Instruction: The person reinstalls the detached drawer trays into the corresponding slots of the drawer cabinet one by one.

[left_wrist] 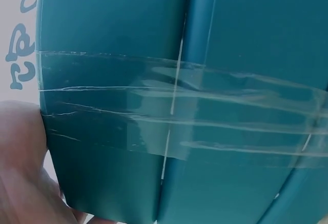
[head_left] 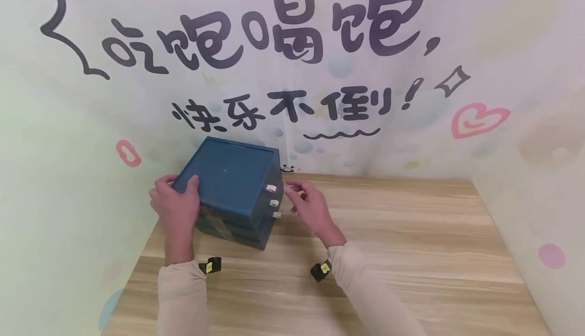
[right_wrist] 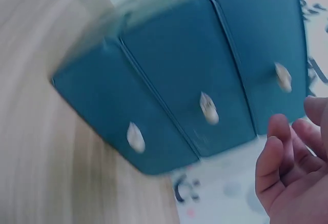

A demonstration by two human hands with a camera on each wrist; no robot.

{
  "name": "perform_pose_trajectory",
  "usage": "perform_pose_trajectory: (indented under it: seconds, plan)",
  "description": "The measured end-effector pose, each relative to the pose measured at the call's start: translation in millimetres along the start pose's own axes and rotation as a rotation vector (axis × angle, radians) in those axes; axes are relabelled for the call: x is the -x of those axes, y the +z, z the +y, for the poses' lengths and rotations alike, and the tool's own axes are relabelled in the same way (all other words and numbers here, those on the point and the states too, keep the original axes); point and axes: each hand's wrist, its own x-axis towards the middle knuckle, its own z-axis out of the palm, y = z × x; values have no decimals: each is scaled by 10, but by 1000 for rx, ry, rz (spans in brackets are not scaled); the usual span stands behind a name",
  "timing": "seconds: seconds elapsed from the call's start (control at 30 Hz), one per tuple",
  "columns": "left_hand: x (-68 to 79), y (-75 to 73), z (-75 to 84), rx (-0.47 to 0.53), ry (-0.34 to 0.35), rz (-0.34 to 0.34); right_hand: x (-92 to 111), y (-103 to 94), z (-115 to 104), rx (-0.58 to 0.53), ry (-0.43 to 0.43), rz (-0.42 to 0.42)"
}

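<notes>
A blue three-drawer box (head_left: pixel 224 173) stands at the back left of the table, its drawer fronts facing right. My left hand (head_left: pixel 175 206) grips its left side, thumb on the top and fingers over the far edge. Clear tape (left_wrist: pixel 230 111) runs across the box's side in the left wrist view. Each drawer front has a small white knob (right_wrist: pixel 208 108). Just right of the fronts, my right hand (head_left: pixel 313 206) is held with its fingers loosely bent and nothing in them. In the right wrist view, its fingertips (right_wrist: pixel 279 124) are near the knob (right_wrist: pixel 283 77) at the box's end.
The box sits on a wood-grain table (head_left: pixel 388 244). Behind it hangs a pale backdrop (head_left: pixel 365 148) with large dark lettering, and similar pale walls flank the table. A black strap with a yellow tag (head_left: pixel 210 267) sticks out at the left cuff, another (head_left: pixel 321 270) at the right.
</notes>
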Motion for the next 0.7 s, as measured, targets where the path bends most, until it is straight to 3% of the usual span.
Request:
perform_pose_trajectory:
  seconds: [0.13,0.3,0.43,0.53,0.7]
  plan:
    - [-29,-24,38,-57,44,-14,-38,-271,79,21,33,78]
    - [-34,-63,94,-167,146,32,-73,-582,186,97,33,155]
    - [16,-81,214,-169,226,68,-69,-819,252,200,22,203]
    - [90,-86,383,-136,324,68,-54,-996,285,272,4,238]
    - [252,-23,693,-131,556,31,-46,-1231,356,424,-65,315]
